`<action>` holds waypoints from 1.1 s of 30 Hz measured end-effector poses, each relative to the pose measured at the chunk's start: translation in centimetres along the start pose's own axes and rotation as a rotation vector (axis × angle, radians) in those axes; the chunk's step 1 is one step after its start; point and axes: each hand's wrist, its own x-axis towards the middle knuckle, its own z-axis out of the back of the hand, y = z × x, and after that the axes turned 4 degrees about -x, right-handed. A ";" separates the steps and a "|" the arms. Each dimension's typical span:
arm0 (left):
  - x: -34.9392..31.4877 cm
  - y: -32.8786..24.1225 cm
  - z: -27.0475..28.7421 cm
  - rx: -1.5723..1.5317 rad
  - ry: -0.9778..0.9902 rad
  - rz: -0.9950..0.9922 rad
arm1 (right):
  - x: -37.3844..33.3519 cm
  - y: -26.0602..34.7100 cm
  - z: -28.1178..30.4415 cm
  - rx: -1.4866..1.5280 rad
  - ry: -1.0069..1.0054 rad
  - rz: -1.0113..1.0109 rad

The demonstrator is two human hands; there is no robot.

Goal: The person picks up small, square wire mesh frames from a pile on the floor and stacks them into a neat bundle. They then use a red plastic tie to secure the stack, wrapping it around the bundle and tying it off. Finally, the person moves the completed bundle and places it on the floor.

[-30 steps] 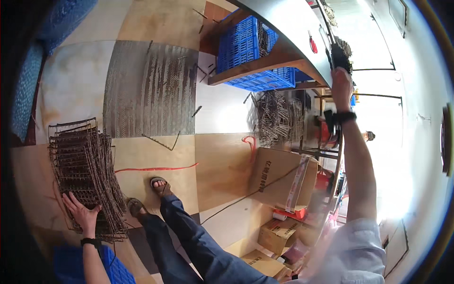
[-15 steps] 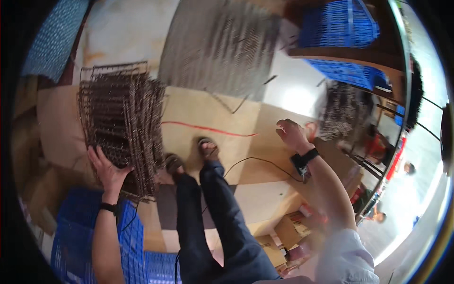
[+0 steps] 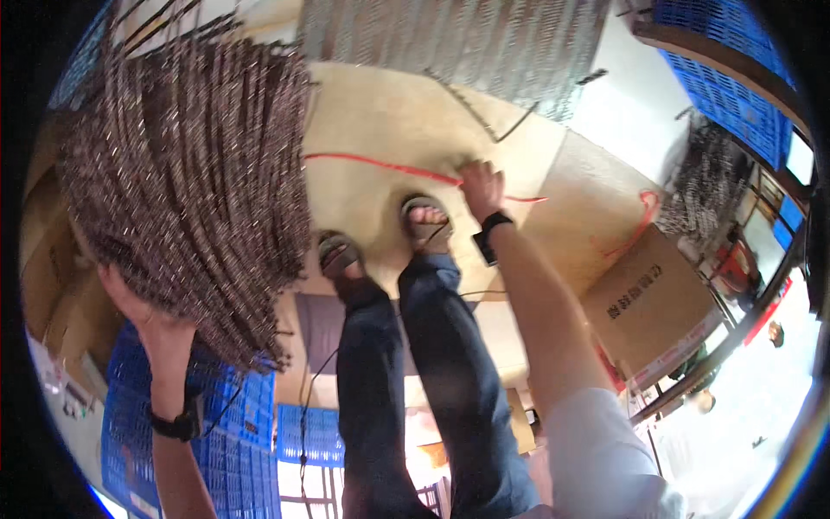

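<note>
A thick stack of dark brown wire racks (image 3: 199, 182), its many thin rods seen edge on, tilts at the left of the view. My left hand (image 3: 151, 324) is at its near lower edge, with the fingers partly hidden against the rods and the thumb side toward the right. My right hand (image 3: 482, 189) holds nothing and hangs over the floor, its fingers loosely apart. Below it in the view runs a thin red strip (image 3: 380, 162) across the tan floor; I cannot tell whether the hand touches it.
Blue plastic crates (image 3: 238, 450) stand below the racks. A ridged grey sheet (image 3: 450, 43) lies ahead, with a bent dark rod (image 3: 471, 108) before it. To the right are a cardboard box (image 3: 653, 307), another pile of dark racks (image 3: 709, 177) and a shelf holding blue crates (image 3: 726, 95).
The rack stack has tipped and looks larger and closer, my left hand still at its near edge. My right hand has moved left, over the red strip. The view has shifted too.
</note>
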 end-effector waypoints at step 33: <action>-1.9 -2.0 0.5 -0.031 -0.034 0.206 | -13.2 -3.5 20.9 1.496 0.735 0.427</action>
